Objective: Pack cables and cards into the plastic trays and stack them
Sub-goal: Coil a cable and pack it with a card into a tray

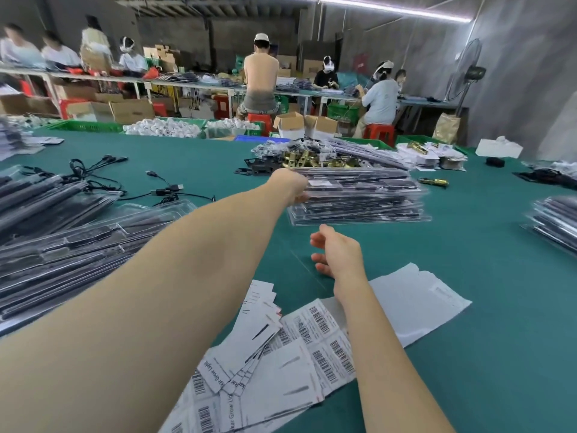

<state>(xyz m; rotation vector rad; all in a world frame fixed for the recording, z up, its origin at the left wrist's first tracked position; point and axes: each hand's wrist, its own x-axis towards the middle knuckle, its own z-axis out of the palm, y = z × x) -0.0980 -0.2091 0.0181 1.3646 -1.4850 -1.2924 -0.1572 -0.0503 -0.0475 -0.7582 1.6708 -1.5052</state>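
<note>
Barcoded "Grow Light" cards (265, 364) nearest; beyond, tray stack (359, 195), long axis left-right, gripped by left hand (292, 185); right hand (338, 254) loosely spread, empty.

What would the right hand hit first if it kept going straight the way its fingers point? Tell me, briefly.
The right hand points up and away toward the stack of clear plastic trays, so it would likely meet the stack's near bottom edge first. Only bare green table shows between them, though depth is hard to judge.
</note>
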